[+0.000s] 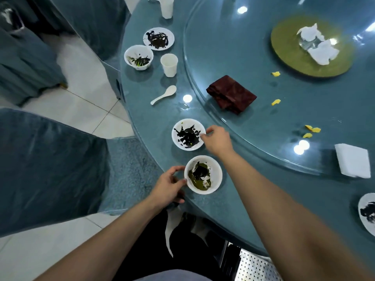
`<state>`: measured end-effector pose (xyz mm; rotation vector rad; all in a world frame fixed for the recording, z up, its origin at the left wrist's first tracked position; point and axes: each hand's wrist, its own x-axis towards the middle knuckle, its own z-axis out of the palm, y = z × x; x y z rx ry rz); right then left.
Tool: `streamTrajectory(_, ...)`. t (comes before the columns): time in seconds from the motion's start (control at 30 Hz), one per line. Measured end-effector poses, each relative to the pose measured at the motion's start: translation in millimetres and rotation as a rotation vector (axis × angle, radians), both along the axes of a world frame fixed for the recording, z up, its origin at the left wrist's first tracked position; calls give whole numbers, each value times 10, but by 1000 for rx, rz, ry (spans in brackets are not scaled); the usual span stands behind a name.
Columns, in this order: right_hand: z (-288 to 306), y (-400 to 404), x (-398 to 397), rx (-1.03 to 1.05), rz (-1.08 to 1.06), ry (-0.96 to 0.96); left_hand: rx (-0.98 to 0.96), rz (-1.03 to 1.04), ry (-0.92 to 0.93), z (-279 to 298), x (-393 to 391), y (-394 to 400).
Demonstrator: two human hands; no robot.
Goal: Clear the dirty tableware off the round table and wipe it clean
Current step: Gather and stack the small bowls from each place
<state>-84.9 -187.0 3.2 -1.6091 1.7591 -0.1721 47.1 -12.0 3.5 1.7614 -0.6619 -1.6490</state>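
A: What's the setting in the head view?

B: A round teal worktop (253, 209) with a glass turntable (243, 57) on it, chairs in blue-grey covers (50, 169) drawn up around, white floor tiles below.

A: And the hands?

B: The left hand (169, 185) grips the near rim of a white bowl (216, 169) smeared with green and black leftovers; thumb and fingers curl round its edge. The right hand (218, 141) reaches just beyond that bowl and pinches the rim of a dirty small plate (176, 131), fingertips closed on its right edge.

A: What lies past the hands?

B: Beyond the right hand, a white spoon (164, 94), then a white cup (169, 64), a second bowl (138, 57), another smeared plate (158, 38) and a further cup (166, 7). To the right of that hand, on the turntable, lies a folded dark red cloth (231, 94), with yellow scraps (312, 129) scattered near it and a green platter (288, 49) holding crumpled white paper (316, 45) farther off.

A: Anything nearer?

B: A stack of white napkins (353, 160) well right of the right forearm, and one more dirty plate (366, 211) at the picture's edge.
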Motion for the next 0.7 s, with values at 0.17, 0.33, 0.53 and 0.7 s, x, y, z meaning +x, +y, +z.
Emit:
streamTrajectory(0.17,-11,38,-37,-4,-147,-199,0,-2,9,3,-3,-17)
streamTrajectory(0.33,221,271,-389,-37,-216,-457,19,15,30,-29,0,2)
streamTrajectory(0.53,290,767,-789,-34,-102,-408,80,42,45,-35,-45,-5)
streamTrajectory(0.7,197,970,-886,-79,-22,-171,74,72,66,8,-89,-4)
